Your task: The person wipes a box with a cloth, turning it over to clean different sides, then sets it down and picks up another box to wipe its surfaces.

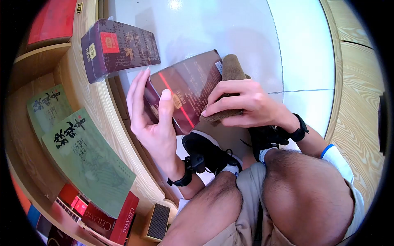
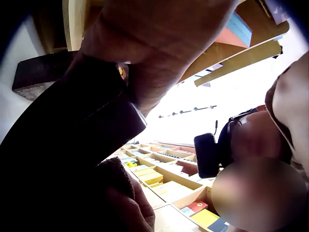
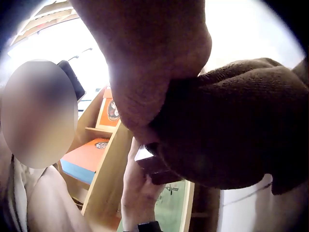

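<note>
My left hand grips a dark maroon box by its left end, the thumb on the upper face and the fingers along the far side. The box has a red stripe, a gold emblem and printed text. At its right end, my right hand holds a bunched brown cloth against it. In the right wrist view the cloth fills much of the picture and hides most of the box. The box shows very dark in the left wrist view.
A similar purple box with a red label stands at the shelf's edge. On the wooden shelf at left lie green packages, red boxes and a small dark-topped box. White floor tiles lie beyond; my knees are close below.
</note>
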`<state>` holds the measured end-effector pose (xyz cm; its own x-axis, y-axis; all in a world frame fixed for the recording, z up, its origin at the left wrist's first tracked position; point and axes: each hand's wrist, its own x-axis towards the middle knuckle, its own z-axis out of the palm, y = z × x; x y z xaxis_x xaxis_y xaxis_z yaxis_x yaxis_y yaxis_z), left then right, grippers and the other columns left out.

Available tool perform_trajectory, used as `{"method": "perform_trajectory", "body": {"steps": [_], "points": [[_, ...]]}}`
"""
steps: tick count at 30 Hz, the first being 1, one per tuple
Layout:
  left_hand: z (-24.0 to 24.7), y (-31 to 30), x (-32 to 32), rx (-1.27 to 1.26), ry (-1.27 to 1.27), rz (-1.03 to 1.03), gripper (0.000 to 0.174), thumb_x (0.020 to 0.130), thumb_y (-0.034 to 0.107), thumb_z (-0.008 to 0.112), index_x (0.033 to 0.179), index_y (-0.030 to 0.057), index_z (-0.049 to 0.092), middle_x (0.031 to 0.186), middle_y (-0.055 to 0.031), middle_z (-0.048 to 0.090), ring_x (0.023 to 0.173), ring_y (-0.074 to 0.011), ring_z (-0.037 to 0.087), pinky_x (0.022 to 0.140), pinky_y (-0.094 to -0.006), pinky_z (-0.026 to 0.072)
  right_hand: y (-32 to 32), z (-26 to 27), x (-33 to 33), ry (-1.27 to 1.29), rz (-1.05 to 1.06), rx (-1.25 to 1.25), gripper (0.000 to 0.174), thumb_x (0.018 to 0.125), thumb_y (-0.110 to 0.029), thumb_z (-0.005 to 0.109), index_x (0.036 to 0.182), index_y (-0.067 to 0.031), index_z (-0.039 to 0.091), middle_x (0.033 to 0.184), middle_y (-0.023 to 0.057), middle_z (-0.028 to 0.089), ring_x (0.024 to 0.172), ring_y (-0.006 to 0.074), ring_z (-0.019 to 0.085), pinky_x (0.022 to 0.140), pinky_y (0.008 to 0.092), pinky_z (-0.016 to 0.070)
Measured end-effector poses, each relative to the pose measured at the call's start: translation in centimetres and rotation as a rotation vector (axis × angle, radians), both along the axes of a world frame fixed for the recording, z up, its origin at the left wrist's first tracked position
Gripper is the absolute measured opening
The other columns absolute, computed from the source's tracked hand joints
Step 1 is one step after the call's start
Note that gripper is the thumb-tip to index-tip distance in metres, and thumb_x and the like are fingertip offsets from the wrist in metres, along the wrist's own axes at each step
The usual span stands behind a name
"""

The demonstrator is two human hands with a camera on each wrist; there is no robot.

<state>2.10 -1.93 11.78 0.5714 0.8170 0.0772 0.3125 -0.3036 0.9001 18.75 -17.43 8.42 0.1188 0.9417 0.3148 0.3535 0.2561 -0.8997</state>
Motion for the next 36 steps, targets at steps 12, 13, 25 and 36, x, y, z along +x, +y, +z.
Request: {"method": "perform_trajectory", "body": {"steps": [12,13,25,36], "points": [[0.0,0.5,-1.9,-0.063,-0.038,0.096,0.044,0.101,0.003,0.062,0.145,-0.0002,0.062,0.126,-0.0120,0.067,0.105,-0.0158,0.067,0.089,-0.0306,0.0576,0.1,-0.6,-0.1,0.016,0.017,-0.060,0.037,0.080,-0.004,0.076,0.116,-0.0064,0.075,0.108,0.0089,0.068,0.097,0.0287,0.070,0.084,0.0383,0.0593],[0.0,0.6,-2.0,-0.063,-0.038,0.096,0.044,0.101,0.003,0.062,0.145,-0.0002,0.062,0.126,-0.0120,0.067,0.105,-0.0158,0.067,0.089,-0.0306,0.0576,0.1,-0.6,-0.1,0.019,0.015,-0.067,0.037,0.080,-0.004,0.076,0.116,-0.0063,0.075,0.108,0.0088,0.068,0.097,0.0287,0.070,0.084,0.0384,0.0594],[2.1,1.2,-2.9,-0.254,-0.015,0.170,0.045,0.099,-0.002,0.064,0.144,-0.0051,0.061,0.147,-0.0139,0.058,0.135,-0.0209,0.056,0.114,-0.0349,0.0432,0.4,-0.7,-0.9,0.022,-0.127,-0.138,0.034,0.083,-0.003,0.074,0.116,-0.0040,0.075,0.108,0.0111,0.069,0.095,0.0305,0.071,0.085,0.0386,0.0595],[2.8,0.4,-0.1,0.158,0.222,0.017,0.040,0.098,0.013,0.069,0.137,0.0015,0.065,0.136,-0.0198,0.061,0.124,-0.0333,0.061,0.108,-0.0442,0.0472,1.8,-1.4,-1.7,-0.003,-0.226,-0.187,0.026,0.086,-0.003,0.073,0.112,-0.0002,0.072,0.106,0.0148,0.068,0.093,0.0343,0.071,0.083,0.0401,0.0589]]}}
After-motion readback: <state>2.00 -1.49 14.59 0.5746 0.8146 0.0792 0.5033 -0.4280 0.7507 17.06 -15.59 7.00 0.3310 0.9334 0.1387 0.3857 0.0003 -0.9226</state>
